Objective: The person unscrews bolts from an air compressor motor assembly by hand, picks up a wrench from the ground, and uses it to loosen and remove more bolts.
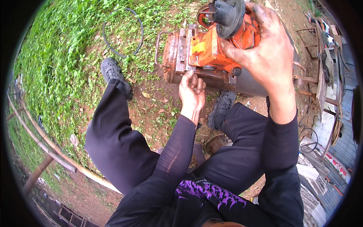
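Note:
An orange compressor pump (pixel 207 48) sits on metal brackets on top of a rusty horizontal tank (pixel 171 53). A black round part with a short tube (pixel 231 17) stands up from the pump. My right hand (pixel 266 49) is wrapped round the pump's upper right side, its thumb just below the black part. My left hand (pixel 193 90) is closed under the near edge of the mounting bracket (pixel 181 47), fingers curled with the thumb up against the metal. Whatever sits between those fingertips is hidden.
A thin black belt (pixel 140 34) lies in a loop on the grass. My feet stand either side, near the tank. At the right are a wooden rack (pixel 321 62), corrugated sheets (pixel 349 109) and a white tube (pixel 336 164). Bamboo poles (pixel 56 147) run along the left.

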### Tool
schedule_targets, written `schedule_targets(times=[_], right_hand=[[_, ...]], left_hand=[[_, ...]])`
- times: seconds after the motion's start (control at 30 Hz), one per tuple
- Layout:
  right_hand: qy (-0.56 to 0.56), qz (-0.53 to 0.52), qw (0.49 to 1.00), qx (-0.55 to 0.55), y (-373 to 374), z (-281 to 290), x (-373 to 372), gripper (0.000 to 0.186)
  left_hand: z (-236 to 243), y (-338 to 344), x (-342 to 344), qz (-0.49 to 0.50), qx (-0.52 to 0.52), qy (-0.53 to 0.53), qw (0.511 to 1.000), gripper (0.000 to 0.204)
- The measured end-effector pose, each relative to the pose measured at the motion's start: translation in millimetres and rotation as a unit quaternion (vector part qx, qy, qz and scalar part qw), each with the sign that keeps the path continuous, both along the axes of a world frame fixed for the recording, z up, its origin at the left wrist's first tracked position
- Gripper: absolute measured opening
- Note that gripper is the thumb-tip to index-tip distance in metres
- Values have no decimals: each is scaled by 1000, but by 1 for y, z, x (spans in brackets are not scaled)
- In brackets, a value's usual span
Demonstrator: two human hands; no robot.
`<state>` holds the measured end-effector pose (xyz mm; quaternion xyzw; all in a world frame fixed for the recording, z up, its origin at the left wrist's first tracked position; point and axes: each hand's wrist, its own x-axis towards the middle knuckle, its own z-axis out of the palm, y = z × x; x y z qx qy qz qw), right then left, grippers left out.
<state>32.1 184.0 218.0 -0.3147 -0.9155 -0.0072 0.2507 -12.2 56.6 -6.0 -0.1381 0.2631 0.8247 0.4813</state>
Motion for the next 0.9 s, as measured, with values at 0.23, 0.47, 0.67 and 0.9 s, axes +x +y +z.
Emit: schedule_targets(times=[0.23,0.47,0.67,0.9], right_hand=[[-5,75,996,-53,14,5,7,66],[-16,-15,999,-45,-6,3,-1,74],[-33,-9,999,-3,0,0,8,77],[-37,55,998,-18,16,-2,4,81]], left_hand=[[-1,-3,5,0,19,-15,1000,34],[1,3,2,15,-41,35,998,33],[6,4,4,11,-42,34,998,27],[10,2,3,-1,-66,60,996,28]])
